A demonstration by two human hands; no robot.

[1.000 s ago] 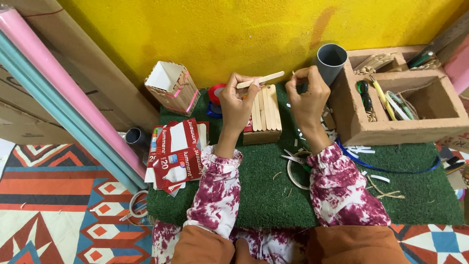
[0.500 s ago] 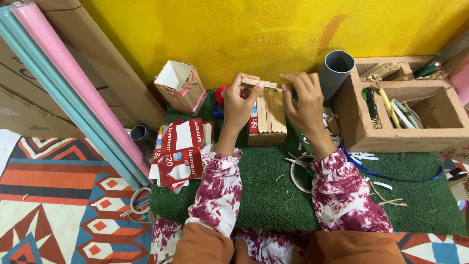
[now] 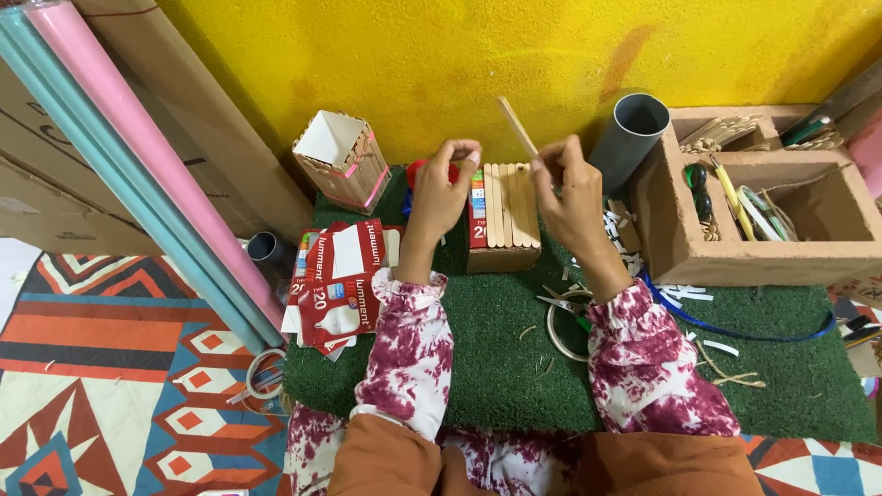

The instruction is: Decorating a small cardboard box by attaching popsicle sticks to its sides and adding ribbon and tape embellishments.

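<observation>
Above box [image 3: 503, 220]: right hand [image 3: 571, 197] now lifts stick [image 3: 517, 127].

We see both forearms, in maroon-and-white sleeves, reaching forward over the green mat [image 3: 496, 358]. The left hand [image 3: 443, 188] is raised above its far edge, fingertips pinched together, seemingly on nothing (hard to tell). The right hand [image 3: 570, 193], just beside it, pinches a wooden stick [image 3: 516, 125] that slants up and leftward.

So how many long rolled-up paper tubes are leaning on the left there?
2: the pink roll and the teal roll beside it, both slanting from the top left corner down to the green mat. More could be hidden behind the cardboard.
</observation>
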